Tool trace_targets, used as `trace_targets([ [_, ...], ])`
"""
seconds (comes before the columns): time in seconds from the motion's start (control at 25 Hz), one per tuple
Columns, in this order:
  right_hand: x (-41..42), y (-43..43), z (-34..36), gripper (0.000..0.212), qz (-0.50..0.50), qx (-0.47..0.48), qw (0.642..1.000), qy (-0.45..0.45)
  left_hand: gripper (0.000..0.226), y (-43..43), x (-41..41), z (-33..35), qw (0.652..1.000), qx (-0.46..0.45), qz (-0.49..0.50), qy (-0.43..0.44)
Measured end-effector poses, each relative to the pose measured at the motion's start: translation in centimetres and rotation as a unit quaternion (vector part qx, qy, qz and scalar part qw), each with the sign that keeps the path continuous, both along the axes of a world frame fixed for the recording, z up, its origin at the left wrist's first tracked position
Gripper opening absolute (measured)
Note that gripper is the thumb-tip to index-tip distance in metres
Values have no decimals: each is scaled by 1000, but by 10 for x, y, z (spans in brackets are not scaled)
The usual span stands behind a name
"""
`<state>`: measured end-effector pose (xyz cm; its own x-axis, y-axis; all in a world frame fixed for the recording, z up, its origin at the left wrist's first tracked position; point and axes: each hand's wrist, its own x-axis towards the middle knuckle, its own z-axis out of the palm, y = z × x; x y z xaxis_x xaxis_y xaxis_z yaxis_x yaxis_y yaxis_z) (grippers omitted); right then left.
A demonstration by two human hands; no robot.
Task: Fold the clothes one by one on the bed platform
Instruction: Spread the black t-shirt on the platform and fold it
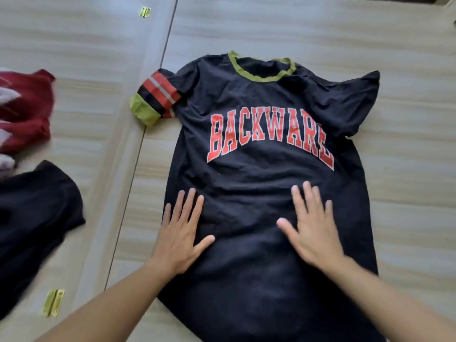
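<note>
On the pale wood-grain bed platform (407, 70), a crumpled dark red garment (27, 112) and a loose black garment (32, 218) lie left of a hinged panel seam, apart from the black T-shirt with red lettering (259, 99). The T-shirt lies face up, its long axis running away from the person, green collar farthest. The left hand (181, 233) and right hand (313, 230) lie flat on its lower half, fingers spread.

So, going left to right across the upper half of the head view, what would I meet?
Red garment → striped sleeve → green collar → plain black sleeve. The brass hinge sits above the striped sleeve's span, so it is left out.
</note>
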<state>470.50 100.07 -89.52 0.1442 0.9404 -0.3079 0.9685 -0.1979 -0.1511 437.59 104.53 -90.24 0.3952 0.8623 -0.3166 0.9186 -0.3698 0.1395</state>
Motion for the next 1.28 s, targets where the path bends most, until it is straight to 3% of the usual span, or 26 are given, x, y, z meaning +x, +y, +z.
trace_targets([
  [0.16, -55, -88, -8, 94, 3, 0, 999, 32, 103, -21, -35, -4, 998, -10, -21, 62],
  [0.28, -68, -102, -4, 89, 10, 34, 997, 68, 97, -14, -54, 9, 999, 19, -10, 50],
  [0.4, -41, -40, 11, 80, -10, 99, 990, 98, 76, 25, -23, 18, 996, 92, 15, -4],
  [0.56, 47, 99, 31, 74, -127, 211, 965, 94, 82, 90, 80, 0, 994, 89, 18, -55],
  [0.72, 151, 189, 50, 69, -220, 266, 937, 43, 87, 104, 162, -29, 996, 83, 33, -31],
  [0.84, 205, 222, 61, 87, -288, 210, 932, 58, 86, 101, 178, -33, 993, 103, 60, 4],
  [0.96, 242, 252, 48, 93, -271, 89, 951, 119, 87, 100, 179, -33, 992, 111, 63, 3],
  [1.04, 252, 267, 36, 77, -217, 44, 964, 147, 88, 99, 178, -32, 992, 112, 64, -1],
  [1.16, 246, 283, 31, 27, -173, 56, 955, 234, 89, 100, 180, -30, 993, 100, 63, 5],
  [1.2, 239, 286, 33, 22, -161, 61, 950, 261, 89, 100, 180, -29, 993, 98, 62, 7],
  [1.28, 229, 293, 36, 41, -150, 57, 936, 312, 89, 101, 179, -29, 994, 97, 58, 7],
])
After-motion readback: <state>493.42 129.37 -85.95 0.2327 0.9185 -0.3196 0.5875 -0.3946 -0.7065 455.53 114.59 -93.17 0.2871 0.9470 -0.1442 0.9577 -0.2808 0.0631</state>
